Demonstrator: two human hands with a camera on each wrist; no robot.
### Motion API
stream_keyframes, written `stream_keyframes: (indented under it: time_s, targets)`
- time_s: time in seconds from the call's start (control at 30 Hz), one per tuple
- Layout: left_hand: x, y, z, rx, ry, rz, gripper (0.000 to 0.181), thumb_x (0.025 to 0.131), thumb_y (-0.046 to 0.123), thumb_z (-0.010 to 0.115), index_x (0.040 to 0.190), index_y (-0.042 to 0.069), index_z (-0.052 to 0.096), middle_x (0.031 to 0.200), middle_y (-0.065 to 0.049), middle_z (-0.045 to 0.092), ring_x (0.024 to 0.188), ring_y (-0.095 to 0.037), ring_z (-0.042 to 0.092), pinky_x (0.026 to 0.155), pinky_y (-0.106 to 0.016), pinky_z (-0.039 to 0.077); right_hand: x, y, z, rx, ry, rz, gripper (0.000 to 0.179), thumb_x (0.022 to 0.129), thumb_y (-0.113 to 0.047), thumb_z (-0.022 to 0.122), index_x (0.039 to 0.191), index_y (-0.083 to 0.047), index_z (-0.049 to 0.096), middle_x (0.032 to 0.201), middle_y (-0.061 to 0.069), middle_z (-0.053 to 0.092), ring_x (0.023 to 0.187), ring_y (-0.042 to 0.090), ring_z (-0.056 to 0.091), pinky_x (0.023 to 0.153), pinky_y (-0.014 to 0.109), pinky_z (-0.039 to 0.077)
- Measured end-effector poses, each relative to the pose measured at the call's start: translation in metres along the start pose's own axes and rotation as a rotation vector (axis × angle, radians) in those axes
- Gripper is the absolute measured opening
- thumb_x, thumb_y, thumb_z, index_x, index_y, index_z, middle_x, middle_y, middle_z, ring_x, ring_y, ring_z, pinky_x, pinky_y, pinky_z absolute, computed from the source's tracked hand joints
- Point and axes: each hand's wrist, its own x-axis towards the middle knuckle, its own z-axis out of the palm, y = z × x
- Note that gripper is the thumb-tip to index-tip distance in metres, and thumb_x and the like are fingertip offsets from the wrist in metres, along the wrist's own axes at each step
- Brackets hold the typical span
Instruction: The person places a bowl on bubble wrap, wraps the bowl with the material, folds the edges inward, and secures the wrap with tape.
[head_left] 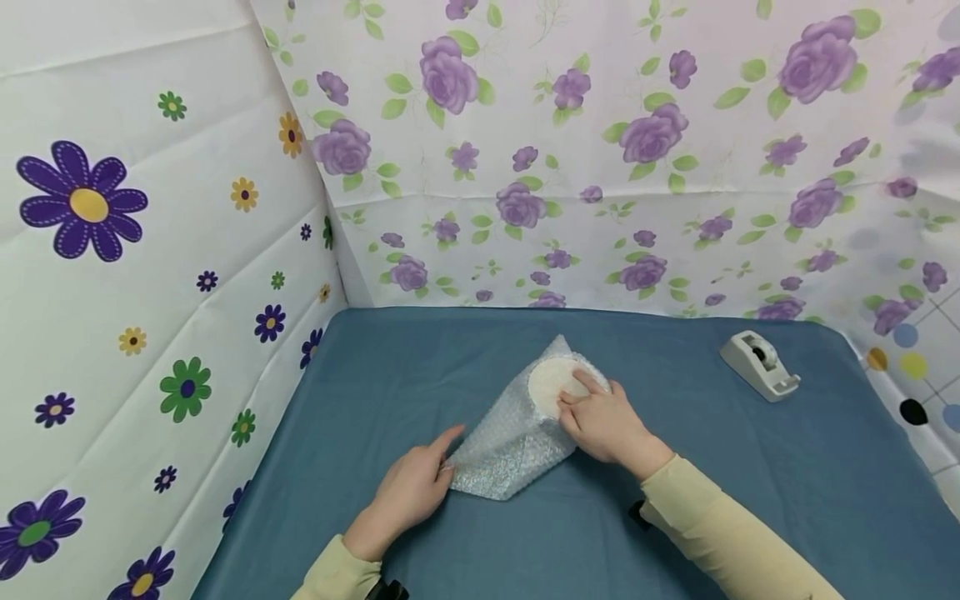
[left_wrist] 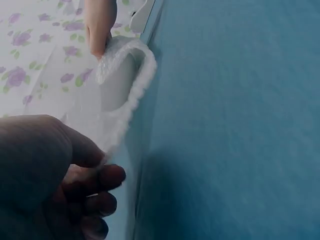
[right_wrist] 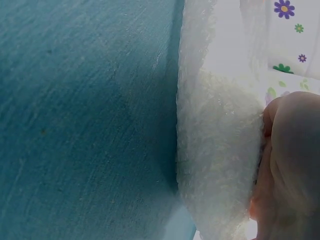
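Observation:
A sheet of bubble wrap point(head_left: 517, 442) runs around a white round-topped object point(head_left: 551, 385), apparently a cylinder, standing on the blue cloth. Its flat top shows; the wrap covers its side. My left hand point(head_left: 416, 483) pinches the loose end of the wrap between thumb and fingers, drawing it out to the near left. At the object's top, my right hand point(head_left: 603, 421) has curled fingers on the rim and the wrap's upper edge, with one finger lying across the white top. In the left wrist view the bubble wrap point(left_wrist: 135, 92) curves around the object. The right fingertips are partly hidden.
A white tape dispenser point(head_left: 761, 365) stands at the back right of the blue-covered table point(head_left: 750, 500). Flower-printed sheets point(head_left: 570, 167) hang behind the table and along its left side.

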Motion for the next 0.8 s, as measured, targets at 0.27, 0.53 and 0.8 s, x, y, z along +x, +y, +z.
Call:
stream_keyframes:
  time_s: [0.27, 0.53, 0.8]
  targets:
    - [-0.014, -0.018, -0.004, -0.356, -0.021, -0.083, 0.038, 0.108, 0.009, 0.064, 0.144, 0.022, 0.071, 0.068, 0.006, 0.070, 0.047, -0.011, 0.053, 0.044, -0.027, 0.043, 0.000, 0.000, 0.000, 0.008, -0.005, 0.006, 0.047, 0.117, -0.031, 0.038, 0.146, -0.010, 0.068, 0.153, 0.004, 0.061, 0.160, 0.035, 0.027, 0.115, 0.078, 0.027]
    - [-0.021, -0.030, -0.006, -0.684, -0.055, -0.199, 0.027, 0.106, 0.016, 0.070, 0.131, 0.010, 0.078, 0.090, -0.010, 0.081, 0.072, -0.025, 0.073, 0.062, -0.031, 0.059, 0.000, 0.001, 0.001, 0.003, -0.007, 0.003, 0.047, 0.117, -0.031, 0.038, 0.146, -0.010, 0.068, 0.152, 0.004, 0.062, 0.161, 0.034, 0.027, 0.114, 0.078, 0.027]
    - [-0.026, -0.036, -0.009, -0.774, -0.117, -0.222, 0.029, 0.103, 0.013, 0.073, 0.130, 0.003, 0.077, 0.111, -0.018, 0.079, 0.088, -0.021, 0.077, 0.069, -0.027, 0.060, 0.000, 0.002, 0.002, 0.005, -0.009, 0.001, 0.047, 0.117, -0.031, 0.038, 0.147, -0.011, 0.068, 0.153, 0.004, 0.061, 0.161, 0.034, 0.025, 0.114, 0.078, 0.027]
